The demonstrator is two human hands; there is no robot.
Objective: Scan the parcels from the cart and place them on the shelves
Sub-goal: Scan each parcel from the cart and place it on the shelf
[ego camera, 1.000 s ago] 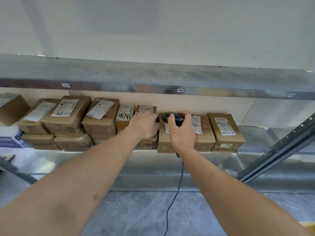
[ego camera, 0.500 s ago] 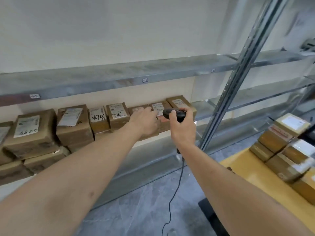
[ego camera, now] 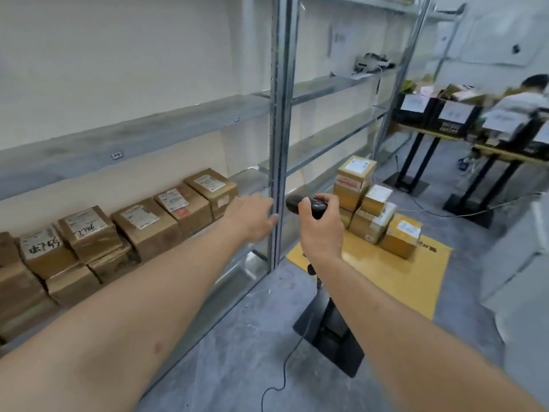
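Several brown cardboard parcels [ego camera: 139, 224] with white labels stand in a row on the lower metal shelf [ego camera: 249, 176] at the left. My left hand [ego camera: 252, 217] is off them, empty with fingers apart, just left of the shelf's upright post [ego camera: 279, 129]. My right hand [ego camera: 319, 230] grips a black corded barcode scanner [ego camera: 306, 203], held right of the post. Beyond it, a stack of parcels [ego camera: 371, 215] sits on the yellow cart deck [ego camera: 386, 272].
The scanner's cable [ego camera: 285, 367] hangs down to the grey floor. A black base [ego camera: 329, 331] stands at the cart's near end. Black-legged tables [ego camera: 439, 135] with dark crates stand at the back right, where a person [ego camera: 523, 99] sits. A pale cabinet [ego camera: 523, 263] is at the right.
My view has swung right, from the shelf toward the cart. My left hand has let go of the shelved parcel and moved right to the post. The scanner stays in my right hand.
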